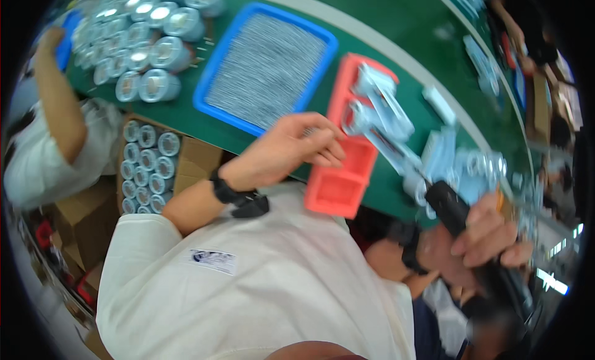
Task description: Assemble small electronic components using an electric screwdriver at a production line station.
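Observation:
My right hand (pixel 483 239) grips a black powered screwdriver (pixel 449 205), its thin bit pointing up and left toward the light-blue plastic parts. My left hand (pixel 294 143) hovers by the near right corner of a blue tray (pixel 204 93) full of fine metal pins or screws (pixel 266 62). Its fingers are curled together; a bit of grey shows between them, too small to name. Just right of those fingers, a coral-red fixture (pixel 338 199) with compartments lies at the table edge. Light-blue handle-shaped parts (pixel 387 112) rest in and over its far end.
Many round light-blue parts (pixel 158 85) are stacked at the far left of the green table (pixel 421 68). Below them, a cardboard box (pixel 195 164) holds more. Loose light-blue pieces (pixel 443 152) lie to the right. Another person's arm (pixel 62 106) is at the left.

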